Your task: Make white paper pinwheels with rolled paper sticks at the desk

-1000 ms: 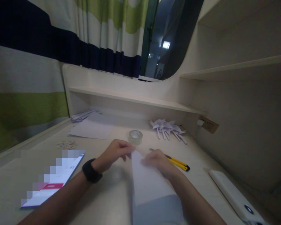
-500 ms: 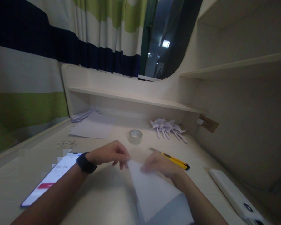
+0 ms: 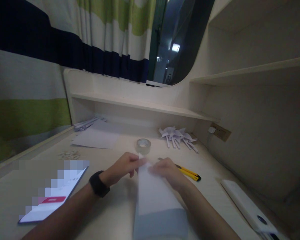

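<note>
A folded sheet of white paper (image 3: 155, 196) stands in front of me, its upper flap lying over a bluish, shaded lower part. At its top left corner my left hand (image 3: 130, 165), with a black band on the wrist, pinches the paper between thumb and fingers. My right hand (image 3: 167, 171) grips the paper's upper right edge with bent fingers, slightly blurred. Just beyond the right hand lies a yellow utility knife (image 3: 190, 173), its blade end partly covered by that hand. A roll of clear tape (image 3: 143, 146) rests past the fingertips.
Paper pinwheels (image 3: 178, 136) lie at the back right. Blank sheets (image 3: 97, 135) and rolled paper sticks (image 3: 87, 123) are back left, near a pile of small pale pieces (image 3: 69, 155). A phone (image 3: 57, 196) lies left; a white device (image 3: 247, 206) lies right. A low shelf (image 3: 140, 103) spans the back.
The paper has swung more upright and its top has risen slightly away from me. Both hands have moved with it, the left a little to the right.
</note>
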The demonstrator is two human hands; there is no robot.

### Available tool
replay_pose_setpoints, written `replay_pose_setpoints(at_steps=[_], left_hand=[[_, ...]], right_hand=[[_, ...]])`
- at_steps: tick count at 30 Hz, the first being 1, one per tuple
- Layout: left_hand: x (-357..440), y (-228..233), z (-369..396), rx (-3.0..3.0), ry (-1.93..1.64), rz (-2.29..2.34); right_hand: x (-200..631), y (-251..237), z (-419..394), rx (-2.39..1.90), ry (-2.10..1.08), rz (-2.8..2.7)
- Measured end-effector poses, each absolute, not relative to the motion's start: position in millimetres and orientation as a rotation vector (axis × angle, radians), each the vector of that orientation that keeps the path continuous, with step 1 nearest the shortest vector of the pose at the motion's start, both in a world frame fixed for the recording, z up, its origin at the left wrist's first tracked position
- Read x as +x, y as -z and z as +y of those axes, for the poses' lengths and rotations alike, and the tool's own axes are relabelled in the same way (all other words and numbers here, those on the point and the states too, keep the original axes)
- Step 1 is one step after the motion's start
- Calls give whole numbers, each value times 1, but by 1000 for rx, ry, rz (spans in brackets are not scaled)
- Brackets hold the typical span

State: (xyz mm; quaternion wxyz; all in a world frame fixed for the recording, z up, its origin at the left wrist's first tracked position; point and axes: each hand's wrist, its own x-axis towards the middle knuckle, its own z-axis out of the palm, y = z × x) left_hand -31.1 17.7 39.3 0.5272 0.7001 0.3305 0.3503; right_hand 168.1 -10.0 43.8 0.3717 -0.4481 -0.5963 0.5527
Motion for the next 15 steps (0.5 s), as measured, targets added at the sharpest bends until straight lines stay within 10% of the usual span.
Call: replay_pose_setpoints(at_steps=[15], left_hand=[[-24, -21, 29, 1531, -1004, 948]], right_hand=[[157, -27, -3, -1335, -1193, -1486]])
